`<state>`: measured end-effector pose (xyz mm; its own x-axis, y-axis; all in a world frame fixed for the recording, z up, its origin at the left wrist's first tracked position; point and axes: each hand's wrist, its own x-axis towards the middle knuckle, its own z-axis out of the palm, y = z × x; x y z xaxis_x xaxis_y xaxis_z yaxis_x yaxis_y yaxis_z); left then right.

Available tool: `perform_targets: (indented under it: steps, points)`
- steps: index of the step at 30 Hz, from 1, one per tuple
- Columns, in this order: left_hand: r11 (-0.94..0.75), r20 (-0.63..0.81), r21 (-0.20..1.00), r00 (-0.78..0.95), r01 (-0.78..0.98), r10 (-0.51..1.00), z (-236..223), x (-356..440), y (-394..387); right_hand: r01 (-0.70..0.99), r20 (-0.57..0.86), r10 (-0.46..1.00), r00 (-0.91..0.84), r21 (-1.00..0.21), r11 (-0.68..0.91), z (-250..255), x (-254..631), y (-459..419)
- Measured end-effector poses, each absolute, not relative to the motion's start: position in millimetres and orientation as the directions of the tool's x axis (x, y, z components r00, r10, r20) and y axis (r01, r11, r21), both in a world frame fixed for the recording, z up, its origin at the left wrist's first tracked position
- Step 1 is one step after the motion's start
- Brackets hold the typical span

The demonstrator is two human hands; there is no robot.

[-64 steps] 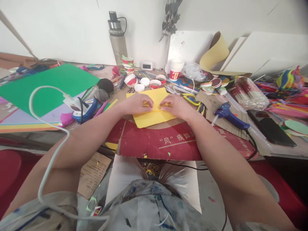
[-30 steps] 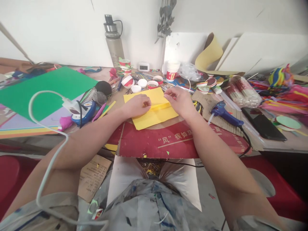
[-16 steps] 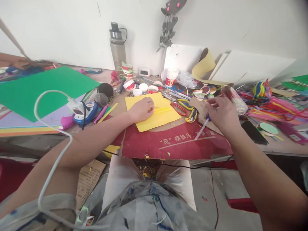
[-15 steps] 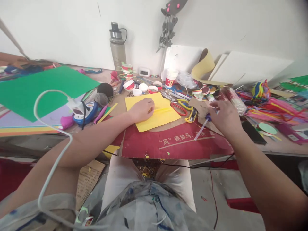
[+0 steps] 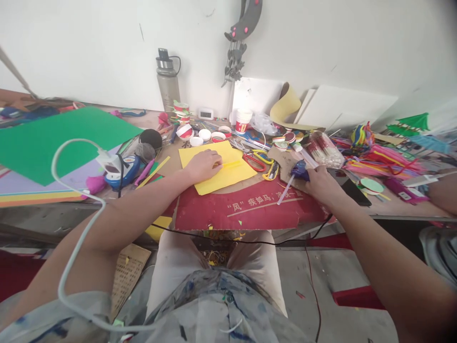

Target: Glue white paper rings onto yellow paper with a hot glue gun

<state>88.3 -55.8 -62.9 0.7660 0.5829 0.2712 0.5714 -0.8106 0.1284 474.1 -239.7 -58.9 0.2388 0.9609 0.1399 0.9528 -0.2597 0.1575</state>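
A yellow paper sheet point(image 5: 228, 177) lies on the red cardboard mat point(image 5: 250, 212) in front of me, with a narrow raised fold running across it. My left hand point(image 5: 202, 165) rests on the sheet's left part, fingers curled and pressing the fold's left end. To the right, my right hand point(image 5: 319, 184) is closed around the handle of a blue glue gun point(image 5: 298, 169), whose clear glue stick points down-left over the mat. The gun's black cord runs off the table edge.
Red and yellow scissors point(image 5: 257, 161) lie between sheet and gun. Paper cup rings, a red cup point(image 5: 242, 121) and a grey bottle point(image 5: 164, 81) stand behind. Green paper point(image 5: 53, 138) at left, a tape dispenser point(image 5: 119, 169), a black phone point(image 5: 353, 191), and another person's arm point(image 5: 442, 190) at right.
My right hand left the fold, went right to the blue glue gun and closed on it, now drawing it nearer. My left hand stayed pressing the fold. The head turned right.
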Motion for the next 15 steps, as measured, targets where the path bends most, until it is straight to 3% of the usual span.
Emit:
perform_targets:
  steps: [4,10,15]
  points:
    - [-0.794,0.29,0.17,0.74,0.584,0.607,-66.3,88.4,-52.6,0.905,0.184,0.933,0.309,0.246,-0.348,-39.5,461.5,-246.6]
    - [-0.779,0.319,0.3,0.712,0.55,0.626,-71.5,88.4,-44.4,0.92,0.425,0.872,0.244,0.183,-0.347,-22.4,482.3,-243.0]
    - [-0.815,0.334,0.306,0.746,0.492,0.576,-74.7,87.3,-39.1,0.93,0.372,0.89,0.265,0.143,-0.337,-34.0,495.1,-231.9]
